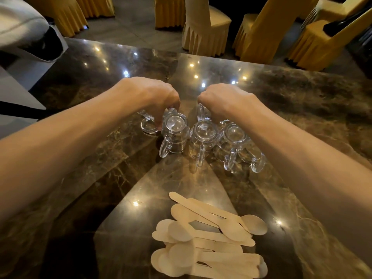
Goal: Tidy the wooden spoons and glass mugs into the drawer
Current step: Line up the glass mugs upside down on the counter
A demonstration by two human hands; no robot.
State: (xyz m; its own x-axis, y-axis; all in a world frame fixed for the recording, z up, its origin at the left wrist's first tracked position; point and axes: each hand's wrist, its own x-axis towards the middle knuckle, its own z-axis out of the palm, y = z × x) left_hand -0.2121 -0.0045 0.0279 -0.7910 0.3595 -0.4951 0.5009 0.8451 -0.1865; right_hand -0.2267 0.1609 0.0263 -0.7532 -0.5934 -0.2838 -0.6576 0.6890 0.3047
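Note:
Several clear glass mugs stand upside down in the middle of the dark marble table [302,109]. The front row holds three mugs [203,137] with handles pointing toward me, and a fourth handle shows at the right. My left hand [153,95] is closed on a back-row glass mug [149,122] at the left. My right hand [225,99] is closed on another back-row glass mug [201,112]. A loose pile of several flat wooden spoons [207,238] lies near the front edge. No drawer is in view.
Chairs in yellow covers [205,29] stand beyond the table's far edge. A pale cushion-like object [22,27] sits at the far left. Ceiling lights glare off the polished tabletop.

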